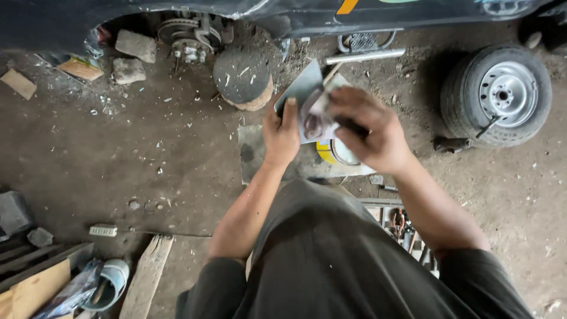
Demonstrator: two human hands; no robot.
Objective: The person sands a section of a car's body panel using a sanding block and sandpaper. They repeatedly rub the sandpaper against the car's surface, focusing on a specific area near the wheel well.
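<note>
My left hand (pixel 281 134) grips the lower edge of a flat grey metal plate (pixel 300 88) that tilts up in front of me. A smear of grey paste (pixel 314 121) lies on the plate. My right hand (pixel 373 131) is closed on a thin tool and presses it across the paste; the tool itself is mostly hidden and blurred. Below both hands a yellow can (pixel 332 152) stands on the dirt floor, partly covered by my right hand.
A dark car body (pixel 177 12) spans the top, its bare brake hub (pixel 188 36) exposed and propped near stones (pixel 134 45) and a round wooden block (pixel 242 75). A loose wheel (pixel 499 94) lies at right. Planks (pixel 147 274) and scrap sit lower left.
</note>
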